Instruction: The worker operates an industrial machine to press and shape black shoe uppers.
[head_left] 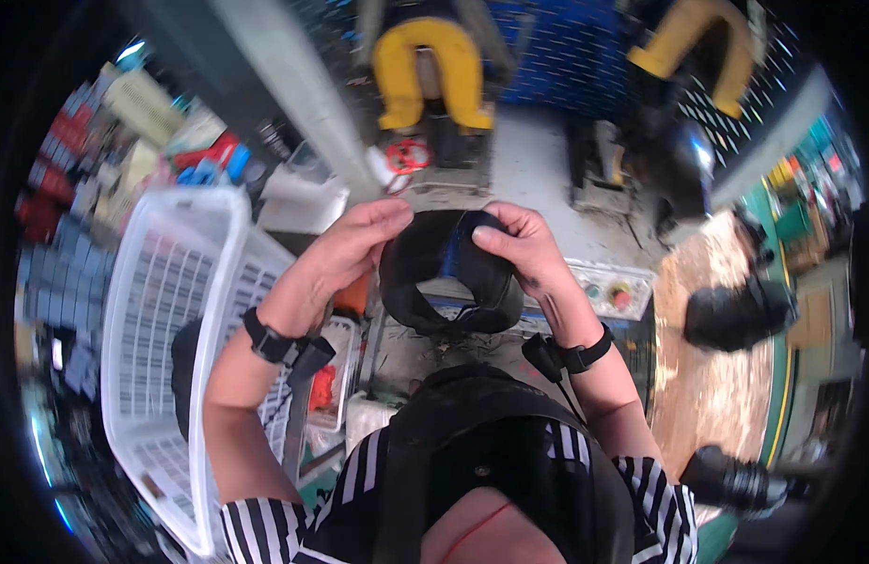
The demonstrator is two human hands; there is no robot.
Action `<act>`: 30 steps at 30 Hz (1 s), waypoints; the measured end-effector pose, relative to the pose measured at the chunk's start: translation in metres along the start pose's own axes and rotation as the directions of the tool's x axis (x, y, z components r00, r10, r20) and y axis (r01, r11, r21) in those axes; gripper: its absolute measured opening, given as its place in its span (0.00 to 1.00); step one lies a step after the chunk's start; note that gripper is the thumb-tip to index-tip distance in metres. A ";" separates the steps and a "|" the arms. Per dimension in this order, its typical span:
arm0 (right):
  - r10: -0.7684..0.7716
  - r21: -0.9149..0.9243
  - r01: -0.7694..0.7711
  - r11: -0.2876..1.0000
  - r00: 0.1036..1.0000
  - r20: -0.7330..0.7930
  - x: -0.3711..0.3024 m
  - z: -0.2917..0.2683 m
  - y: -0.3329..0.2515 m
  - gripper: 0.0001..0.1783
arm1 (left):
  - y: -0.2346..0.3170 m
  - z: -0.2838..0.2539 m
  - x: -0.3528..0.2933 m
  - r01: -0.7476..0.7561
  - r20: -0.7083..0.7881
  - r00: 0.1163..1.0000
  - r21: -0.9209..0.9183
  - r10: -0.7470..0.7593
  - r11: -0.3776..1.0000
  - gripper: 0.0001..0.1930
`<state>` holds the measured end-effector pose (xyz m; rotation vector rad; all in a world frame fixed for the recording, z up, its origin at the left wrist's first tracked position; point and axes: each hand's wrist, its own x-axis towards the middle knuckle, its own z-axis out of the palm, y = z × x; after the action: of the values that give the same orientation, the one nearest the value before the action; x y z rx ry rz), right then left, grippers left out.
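Observation:
Both my hands grip a black, ring-like piece of soft-looking material (408, 268) in front of my chest. It has an open middle and a dark blue patch near its top right; its exact kind I cannot make out. My left hand (359, 242) pinches the upper left edge between thumb and fingers. On the opposite side, my right hand (526, 246) has its thumb pressed on the near face near the blue patch, with the fingers behind and partly hidden. Beyond the piece stands a machine with a yellow U-shaped part (427, 52).
A tall white plastic crate (232, 226) stands by my left arm. Ahead right is a second yellow U-shaped part (688, 42). A shallow tray (632, 291) with small items lies near my right wrist. Black bundled pieces (735, 312) rest on a wooden-topped table (707, 385) at right.

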<state>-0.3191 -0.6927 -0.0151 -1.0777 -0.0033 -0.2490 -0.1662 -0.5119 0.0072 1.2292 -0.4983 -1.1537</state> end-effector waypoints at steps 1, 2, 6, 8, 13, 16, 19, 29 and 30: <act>0.031 -0.040 -0.031 0.999 1.000 0.000 -0.013 -0.016 -0.003 0.06 | -0.002 0.013 0.010 -0.050 0.064 0.997 0.045 0.047 0.998 0.09; 0.069 -0.079 -0.068 0.995 0.998 0.004 -0.028 -0.030 -0.007 0.06 | -0.002 0.028 0.018 -0.106 0.123 0.988 0.080 0.096 0.991 0.08; -0.175 -0.234 0.089 0.968 0.909 -0.378 -0.102 -0.081 -0.068 0.07 | 0.011 0.120 0.070 -0.269 0.374 0.912 0.229 0.171 0.935 0.09; -0.359 -0.438 0.159 0.885 0.831 -0.424 -0.112 -0.103 -0.108 0.08 | 0.019 0.158 0.115 -0.427 0.445 0.849 0.259 0.285 0.867 0.08; -0.532 -0.516 0.248 0.820 0.661 -0.529 -0.069 -0.168 -0.190 0.12 | 0.046 0.242 0.224 -0.611 0.221 0.781 0.081 0.584 0.787 0.08; -0.419 -0.363 0.237 0.901 0.689 -0.591 -0.042 -0.218 -0.168 0.10 | 0.037 0.252 0.267 -0.632 0.083 0.775 0.072 0.627 0.771 0.08; -0.371 -0.218 0.311 0.925 0.621 -0.690 -0.041 -0.227 -0.135 0.08 | 0.023 0.252 0.276 -0.495 -0.069 0.843 0.287 0.533 0.820 0.10; -0.053 0.086 0.258 0.962 0.488 -0.872 -0.121 -0.154 -0.038 0.28 | 0.035 0.246 0.280 -0.780 0.432 0.453 0.615 0.780 0.113 0.11; -0.046 0.115 0.313 0.943 0.465 -0.884 -0.118 -0.153 -0.019 0.28 | 0.038 0.244 0.280 -0.806 0.479 0.420 0.588 0.771 0.073 0.10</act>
<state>-0.4561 -0.8110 -0.0856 -0.5642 0.7780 -0.9727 -0.2412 -0.8754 0.0463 1.2809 -1.6218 0.1278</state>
